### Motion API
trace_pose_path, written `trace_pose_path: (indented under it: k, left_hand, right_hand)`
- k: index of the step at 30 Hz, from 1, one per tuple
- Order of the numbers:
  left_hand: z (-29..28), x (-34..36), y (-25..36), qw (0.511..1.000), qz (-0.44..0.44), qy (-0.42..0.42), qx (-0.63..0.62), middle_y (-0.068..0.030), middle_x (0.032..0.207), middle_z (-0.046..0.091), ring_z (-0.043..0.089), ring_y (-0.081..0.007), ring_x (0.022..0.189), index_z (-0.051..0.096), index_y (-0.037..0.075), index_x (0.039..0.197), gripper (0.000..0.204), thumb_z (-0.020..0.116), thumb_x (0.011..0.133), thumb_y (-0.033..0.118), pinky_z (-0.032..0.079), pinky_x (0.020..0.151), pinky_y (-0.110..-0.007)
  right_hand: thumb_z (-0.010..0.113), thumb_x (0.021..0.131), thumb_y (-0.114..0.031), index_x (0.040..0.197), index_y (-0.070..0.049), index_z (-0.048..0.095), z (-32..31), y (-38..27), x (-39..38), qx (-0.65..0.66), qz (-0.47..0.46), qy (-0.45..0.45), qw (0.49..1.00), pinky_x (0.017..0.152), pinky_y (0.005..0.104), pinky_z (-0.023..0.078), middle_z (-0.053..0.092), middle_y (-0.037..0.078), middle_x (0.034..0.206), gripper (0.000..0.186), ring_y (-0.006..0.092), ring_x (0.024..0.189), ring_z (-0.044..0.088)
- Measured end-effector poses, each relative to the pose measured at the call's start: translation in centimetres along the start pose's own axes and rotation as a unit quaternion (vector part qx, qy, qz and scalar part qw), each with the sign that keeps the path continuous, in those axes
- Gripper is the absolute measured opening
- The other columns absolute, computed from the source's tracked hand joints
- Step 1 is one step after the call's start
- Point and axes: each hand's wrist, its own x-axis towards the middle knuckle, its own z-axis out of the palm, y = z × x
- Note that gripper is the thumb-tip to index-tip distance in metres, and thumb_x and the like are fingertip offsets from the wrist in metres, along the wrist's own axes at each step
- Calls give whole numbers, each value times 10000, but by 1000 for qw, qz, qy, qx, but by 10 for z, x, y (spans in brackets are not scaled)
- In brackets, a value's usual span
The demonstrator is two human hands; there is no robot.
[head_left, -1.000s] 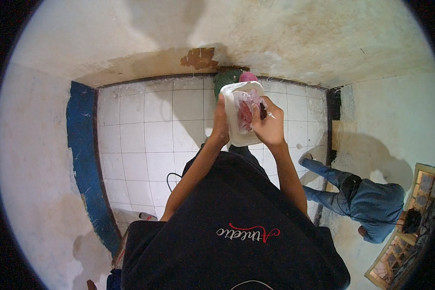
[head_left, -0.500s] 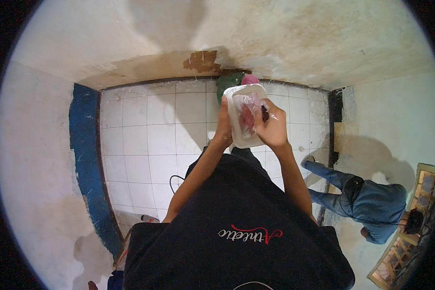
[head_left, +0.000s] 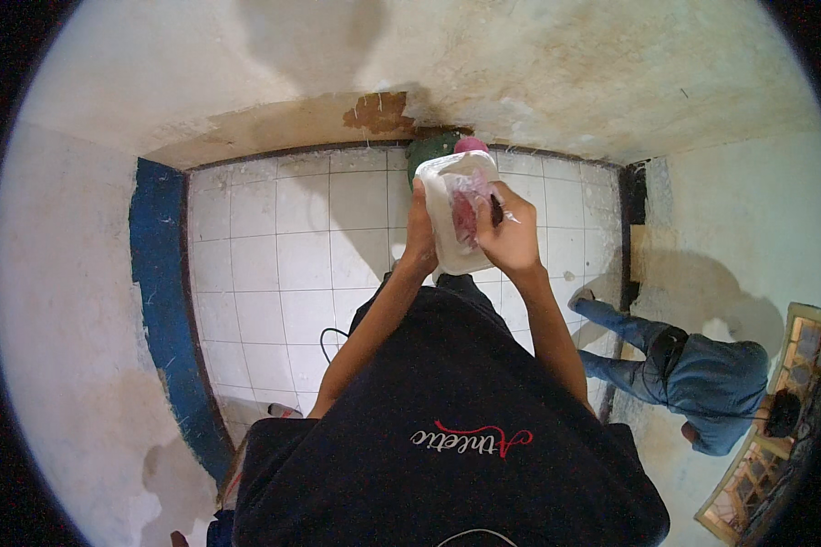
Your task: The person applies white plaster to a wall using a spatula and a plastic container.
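My left hand [head_left: 420, 232] is closed round the left side of a white rectangular tub [head_left: 439, 205], held over the floor in front of me. My right hand [head_left: 514, 239] reaches over its right side, closed on a dark-handled tool [head_left: 496, 211]; the tool's exact kind is hidden by the fingers. White smears mark the back of this hand. Inside the tub is something pinkish-red [head_left: 466, 217], coated in white, which may belong to the tool.
Beyond the tub, a round green thing [head_left: 423, 155] and a pink one [head_left: 470, 144] stand by the stained wall [head_left: 520, 73]. White tiles [head_left: 306, 260] cover the floor. At right, a person in blue [head_left: 716, 383] stands near a lattice window [head_left: 748, 456]. A bottle-like object [head_left: 284, 411] lies at lower left.
The tub and both my hands have shifted slightly up and to the left. The right hand keeps its hold on the tool; the person at right has moved a little.
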Motion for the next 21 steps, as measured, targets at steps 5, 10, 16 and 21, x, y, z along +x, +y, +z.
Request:
trace_pose_path:
  k: [5,10,16,21]
  left_hand:
    - [11,-4,1,998,39,35,43,-147,1241,572,592,-266,1126,412,43,1377,808,234,945,702,478,987,-406]
    - [-1,1,-4,999,37,24,20,-153,1259,558,585,-272,1135,412,38,1373,797,235,952,691,484,983,-413]
    - [-2,4,-5,997,40,58,7,-150,1229,575,603,-272,1102,427,33,1359,768,232,968,664,499,965,-413]
    - [-7,2,-2,998,30,56,11,-139,1213,577,606,-267,1084,446,44,1346,746,223,976,652,513,942,-419]
  right_hand:
    - [596,862,-63,907,13,603,-4,-5,3,13,-15,45,999,549,334,451,579,179,673,88,243,541,537]
    - [596,866,-52,891,12,601,-1,4,0,48,22,18,998,524,312,431,572,150,657,69,175,538,514]
    - [605,892,-74,911,17,613,0,5,-9,54,-11,59,997,524,273,425,579,103,652,94,93,560,491]
    - [620,864,-78,960,-7,606,-11,0,-25,34,92,30,995,593,367,506,648,191,744,120,296,654,662]
